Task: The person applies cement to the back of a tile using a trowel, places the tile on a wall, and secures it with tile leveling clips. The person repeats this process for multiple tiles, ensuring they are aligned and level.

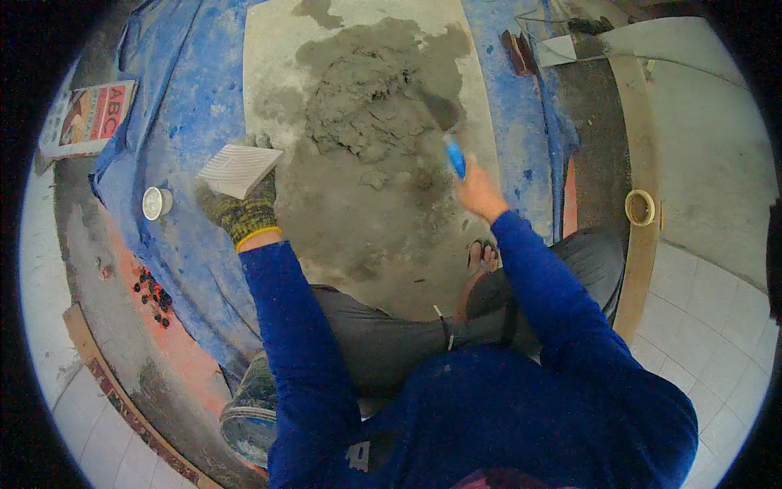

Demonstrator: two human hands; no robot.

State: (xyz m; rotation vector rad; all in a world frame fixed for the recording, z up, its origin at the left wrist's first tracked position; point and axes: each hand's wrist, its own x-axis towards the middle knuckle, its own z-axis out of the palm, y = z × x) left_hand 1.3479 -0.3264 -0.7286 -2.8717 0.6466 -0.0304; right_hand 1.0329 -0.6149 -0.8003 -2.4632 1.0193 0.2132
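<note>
1. Grey, wet, lumpy mortar [358,106] lies heaped on a pale flat board [273,49], which apparently shields the stained blue sheet [183,90].
2. The left hand [242,205], in a dark, yellow-cuffed knit glove [236,213], holds a white, ridged square tile [239,169] from beneath, likely leaving its grooves exposed.
3. The bare right hand [481,192] grips a blue-handled trowel [454,152] at the mortar's right side, seemingly clear of paste.
</note>
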